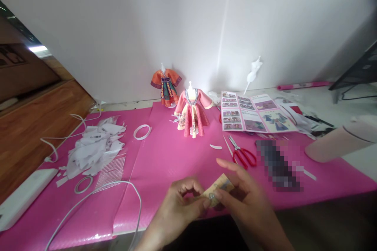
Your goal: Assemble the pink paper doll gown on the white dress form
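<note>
Between my two hands is a small tan patterned piece of fabric [221, 185], held above the front edge of the pink mat. My left hand [184, 203] pinches its left end between thumb and curled fingers. On the other side, my right hand [246, 192] grips it with the thumb on top, while the index finger sticks out. Beyond the right hand lie red-handled scissors [243, 156]. A mini dress form in a pink and cream robe [193, 111] stands past the hands, with another in an orange and green robe [165, 86] behind it.
Paper scraps [94, 145] heap at the left, near a tape roll [142, 132], a bead sheet [111, 170], a white cable [138, 200] and a white box-shaped device [23, 196]. An instruction leaflet [256, 113], a blurred dark object [278, 166] and a pale cylinder [338, 141] lie right.
</note>
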Available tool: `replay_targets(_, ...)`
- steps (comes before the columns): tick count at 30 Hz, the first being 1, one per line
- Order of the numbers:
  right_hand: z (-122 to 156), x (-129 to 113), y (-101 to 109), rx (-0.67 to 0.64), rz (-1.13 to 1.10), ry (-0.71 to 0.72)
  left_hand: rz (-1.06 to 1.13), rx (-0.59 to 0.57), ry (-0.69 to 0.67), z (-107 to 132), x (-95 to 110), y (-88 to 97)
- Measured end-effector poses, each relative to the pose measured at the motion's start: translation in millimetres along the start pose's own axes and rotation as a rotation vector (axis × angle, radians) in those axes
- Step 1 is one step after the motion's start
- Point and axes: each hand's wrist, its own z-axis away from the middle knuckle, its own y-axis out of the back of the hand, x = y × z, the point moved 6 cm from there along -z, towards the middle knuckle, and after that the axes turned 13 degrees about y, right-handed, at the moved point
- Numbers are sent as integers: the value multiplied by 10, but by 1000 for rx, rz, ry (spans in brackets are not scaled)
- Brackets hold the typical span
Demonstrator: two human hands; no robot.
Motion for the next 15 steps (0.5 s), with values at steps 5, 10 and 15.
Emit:
replay_targets(5,26,7,-23,-1,-62,-28,8,-44,16,5,-66,-30)
replay_targets(10,36,-57,-10,-25,-67,19,63,-70,0,-4,-106,-43)
replay_targets(15,53,-108,-24,-19,3,43,10,0,-6,32,-25,-15)
